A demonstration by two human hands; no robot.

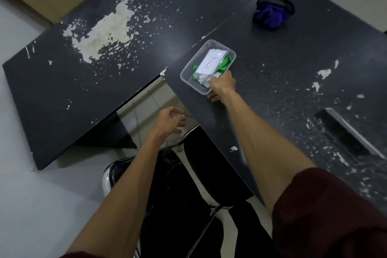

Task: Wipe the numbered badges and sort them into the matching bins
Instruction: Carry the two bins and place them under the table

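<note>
A clear plastic bin [189,69] stands on the dark table near its left corner. Inside lie a white card marked "2" [211,61], green badge straps [226,63] and a crumpled white wipe [204,79]. My right hand [222,85] grips the bin's near right rim, fingers over the edge at the wipe and thumb under the bin's corner. Whether the fingers also pinch the wipe cannot be told. My left hand [169,120] hovers in the gap between the two tables, fingers loosely curled, holding nothing.
A purple and black pouch [272,11] lies at the far right of the table. A second dark table with peeled paint [104,31] stands to the left. A black chair [167,174] sits below my arms. A rectangular cable slot [343,132] opens at the right.
</note>
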